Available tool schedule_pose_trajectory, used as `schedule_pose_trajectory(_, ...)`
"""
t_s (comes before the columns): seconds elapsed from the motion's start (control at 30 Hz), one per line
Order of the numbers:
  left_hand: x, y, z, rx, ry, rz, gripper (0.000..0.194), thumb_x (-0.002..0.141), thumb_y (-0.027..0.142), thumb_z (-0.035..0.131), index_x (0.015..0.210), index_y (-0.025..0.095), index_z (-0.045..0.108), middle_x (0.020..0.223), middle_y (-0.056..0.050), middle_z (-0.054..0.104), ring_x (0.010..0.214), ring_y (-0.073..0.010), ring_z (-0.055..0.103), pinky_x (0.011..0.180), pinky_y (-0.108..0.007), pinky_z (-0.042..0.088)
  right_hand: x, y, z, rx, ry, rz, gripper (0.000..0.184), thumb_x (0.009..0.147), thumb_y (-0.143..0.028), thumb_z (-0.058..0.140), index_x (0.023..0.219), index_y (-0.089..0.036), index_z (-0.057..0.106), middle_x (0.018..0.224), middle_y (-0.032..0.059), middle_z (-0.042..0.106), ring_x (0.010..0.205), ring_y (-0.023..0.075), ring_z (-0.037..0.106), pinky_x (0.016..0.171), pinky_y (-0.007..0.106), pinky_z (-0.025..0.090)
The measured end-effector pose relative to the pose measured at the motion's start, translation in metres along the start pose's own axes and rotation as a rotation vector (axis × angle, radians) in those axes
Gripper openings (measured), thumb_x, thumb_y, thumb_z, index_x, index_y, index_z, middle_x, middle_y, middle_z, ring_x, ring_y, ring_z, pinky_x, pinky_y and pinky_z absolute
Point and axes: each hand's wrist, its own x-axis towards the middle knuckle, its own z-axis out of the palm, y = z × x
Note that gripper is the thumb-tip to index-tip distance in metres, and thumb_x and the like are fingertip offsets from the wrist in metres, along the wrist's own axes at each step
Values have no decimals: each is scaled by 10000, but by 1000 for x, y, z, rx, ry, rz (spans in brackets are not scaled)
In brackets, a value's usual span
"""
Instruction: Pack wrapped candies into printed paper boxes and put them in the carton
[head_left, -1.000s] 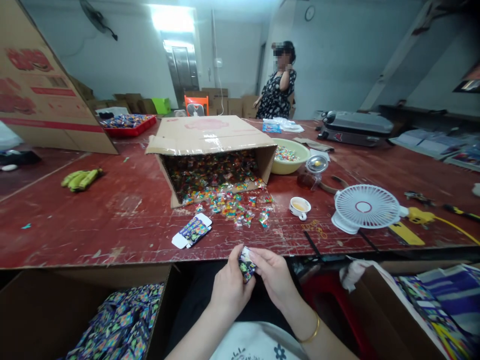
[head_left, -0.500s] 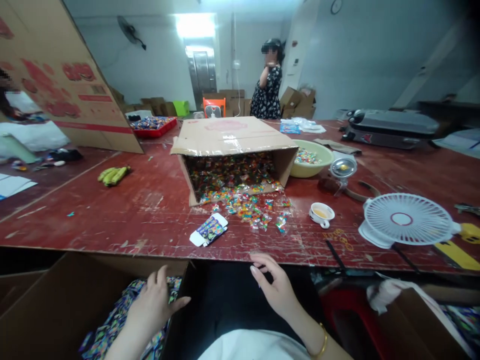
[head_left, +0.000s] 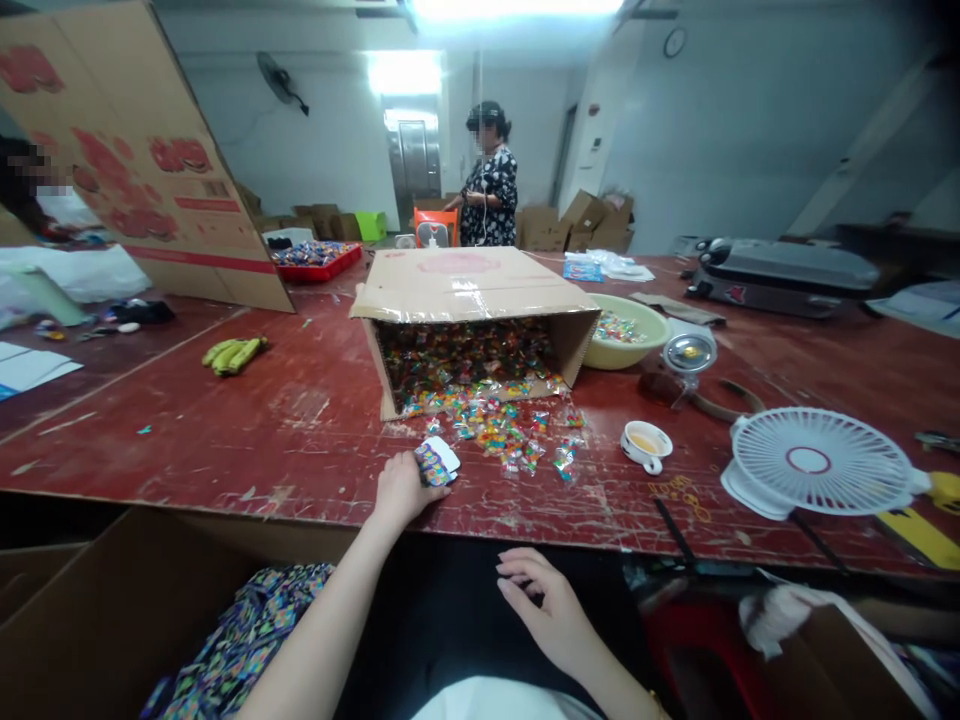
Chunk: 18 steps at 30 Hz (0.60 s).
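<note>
My left hand [head_left: 400, 490] reaches onto the red table [head_left: 225, 430] and closes on a small flat colourful packet box [head_left: 437, 462] lying near the front edge. My right hand [head_left: 546, 610] hovers below the table edge over my lap, fingers loosely curled and apart, holding nothing. Just beyond the packet lie several loose wrapped candies [head_left: 502, 435], spilled from a cardboard box tipped on its side [head_left: 465, 290]. An open carton [head_left: 112, 610] at my lower left holds several of the same colourful packets [head_left: 240, 640].
A white cup [head_left: 645, 444], a white desk fan [head_left: 817, 462], a green bowl of candies [head_left: 622, 335] and a grey machine [head_left: 780, 275] stand to the right. Bananas [head_left: 234, 353] and a red tray [head_left: 311, 257] lie left. A person stands at the far side [head_left: 487, 185].
My left hand went from holding a packet with the right hand, down to the carton at my left, then up onto the table to the flat packet. My right hand dropped to my lap.
</note>
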Motion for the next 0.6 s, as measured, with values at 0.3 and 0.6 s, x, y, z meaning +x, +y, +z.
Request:
schedule_pose_trajectory(0.3,-74,56,-36,-93,-169,446,522,642,358,704,1092,210,485,1051,-65,591,976,-262,542,868,-370,410,17,-30,-27,515,11,96,463,782,-420,632,1189,-240,508,1069,88,645,866,205,635,742,359,513)
schedule_pose_trajectory(0.6,-131,60,-28,-254,-373,610,619,644,178,717,1200,252,455,1132,-78,584,1054,-251,548,915,-374,444,12,-51,-47,491,-252,159,191,676,-175,720,852,-150,649,659,-16,649,563,95,580,539,208,442)
